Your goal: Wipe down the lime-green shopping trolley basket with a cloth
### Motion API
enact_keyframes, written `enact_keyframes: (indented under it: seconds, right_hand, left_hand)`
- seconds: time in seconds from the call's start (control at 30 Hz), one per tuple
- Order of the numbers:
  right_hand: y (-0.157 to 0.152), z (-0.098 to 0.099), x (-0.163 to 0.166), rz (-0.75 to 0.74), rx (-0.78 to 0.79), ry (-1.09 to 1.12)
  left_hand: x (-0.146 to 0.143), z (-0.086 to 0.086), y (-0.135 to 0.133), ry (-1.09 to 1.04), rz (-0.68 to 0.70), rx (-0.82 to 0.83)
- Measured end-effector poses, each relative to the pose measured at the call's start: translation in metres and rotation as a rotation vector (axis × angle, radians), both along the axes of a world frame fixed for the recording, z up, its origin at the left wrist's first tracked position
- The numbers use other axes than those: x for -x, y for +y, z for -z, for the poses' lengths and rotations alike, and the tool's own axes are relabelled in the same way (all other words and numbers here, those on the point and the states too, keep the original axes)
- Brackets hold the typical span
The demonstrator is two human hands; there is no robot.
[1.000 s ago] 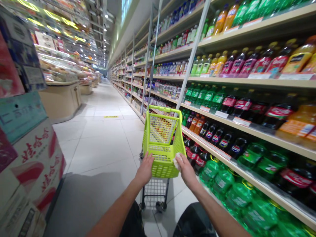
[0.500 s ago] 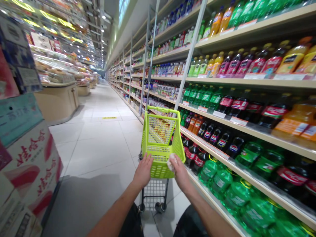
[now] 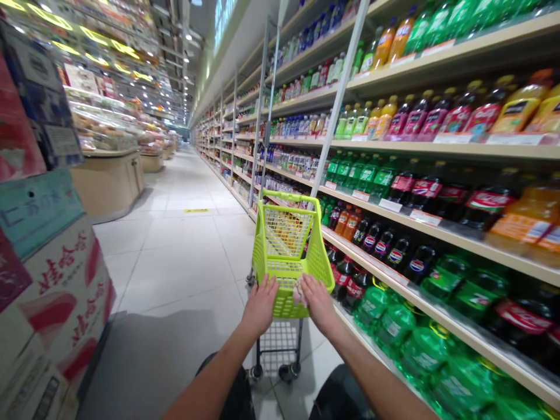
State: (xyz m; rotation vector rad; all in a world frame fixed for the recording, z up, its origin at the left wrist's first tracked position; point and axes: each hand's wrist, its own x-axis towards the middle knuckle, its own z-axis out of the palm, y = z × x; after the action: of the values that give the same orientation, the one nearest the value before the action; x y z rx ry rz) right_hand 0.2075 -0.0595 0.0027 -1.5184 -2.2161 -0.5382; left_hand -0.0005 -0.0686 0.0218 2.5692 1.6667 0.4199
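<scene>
A lime-green shopping cart [image 3: 286,245] with a mesh basket stands in the aisle right in front of me. My left hand [image 3: 261,304] rests on the near rim of the basket, fingers curled over it. My right hand [image 3: 315,301] holds the same rim a little to the right, with a small crumpled white cloth [image 3: 300,290] pressed between its fingers and the basket. The basket looks empty. Below it I see the dark metal frame and castor wheels [image 3: 275,371].
Long shelves [image 3: 437,230] of soft-drink bottles run close along the right side of the cart. Stacked cartons [image 3: 52,291] stand at my left. A beige counter [image 3: 109,181] sits farther down on the left. Pale tiled floor [image 3: 175,256] stretches ahead down the aisle.
My right hand has slid leftward along the basket rim toward my left hand, the cloth going with it. The cart and shelves have barely shifted in view.
</scene>
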Motion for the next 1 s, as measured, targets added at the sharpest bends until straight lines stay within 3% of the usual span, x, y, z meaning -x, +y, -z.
enact_keyframes:
  seconds: [0.17,0.23,0.37,0.43,0.5,0.6,0.67,0.87,0.93,1.0]
  right_hand:
    - [0.003,0.011,-0.047,0.164,-0.122,0.174]
    - [0.004,0.019,-0.03,0.086,-0.151,0.254]
    - [0.003,0.031,0.035,-0.204,-0.136,0.255]
    - [-0.001,0.029,0.039,-0.239,-0.113,0.197]
    - [-0.006,0.021,0.016,-0.13,-0.102,0.163]
    - [-0.009,0.01,-0.026,0.148,-0.111,0.197]
    - [-0.009,0.008,-0.025,0.199,-0.109,0.222]
    - [-0.009,0.021,0.056,-0.158,-0.057,0.152]
    - [-0.012,0.02,0.048,-0.169,-0.055,0.131]
    - [-0.012,0.017,0.023,-0.066,-0.072,0.164]
  left_hand:
    - [0.0,-0.001,0.0,0.01,-0.031,-0.001]
    - [-0.001,0.0,0.0,0.014,-0.038,0.013]
    - [0.0,-0.001,0.0,0.022,-0.004,0.022]
    - [0.003,-0.002,-0.001,0.024,0.017,0.004]
    - [0.006,-0.002,0.0,0.026,0.021,-0.004]
    - [0.006,0.0,0.001,0.018,0.007,0.001]
    - [0.003,0.001,0.002,0.006,-0.002,0.006]
    - [0.006,0.005,0.0,-0.049,0.028,-0.013]
    - [0.013,0.008,0.001,-0.1,0.005,-0.017]
    - [0.019,0.01,0.003,-0.137,-0.031,-0.015]
